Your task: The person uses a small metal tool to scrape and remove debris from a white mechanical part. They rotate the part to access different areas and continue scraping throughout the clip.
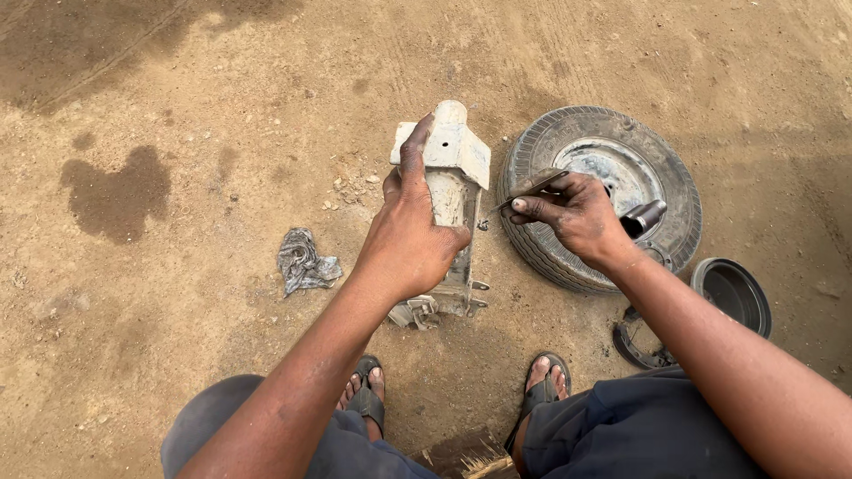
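Note:
A dirty white metal bracket part point(454, 155) stands on the sandy ground in front of me. My left hand point(408, 231) grips it around the middle, index finger stretched up along its upper edge. My right hand point(577, 213) holds a thin flat metal blade point(531, 188), its tip pointing at the bracket's right side. A dark handle point(642, 216) sticks out behind that hand. The lower end of the bracket point(457, 297) rests on the dirt, with a small crumpled metal piece point(414, 312) beside it.
A small tyre on its rim point(612, 191) lies flat at right. A round black metal cup point(733, 294) and a curved dark part point(641, 348) sit near my right knee. A grey rag point(303, 261) lies at left. My sandalled feet point(366, 390) are below.

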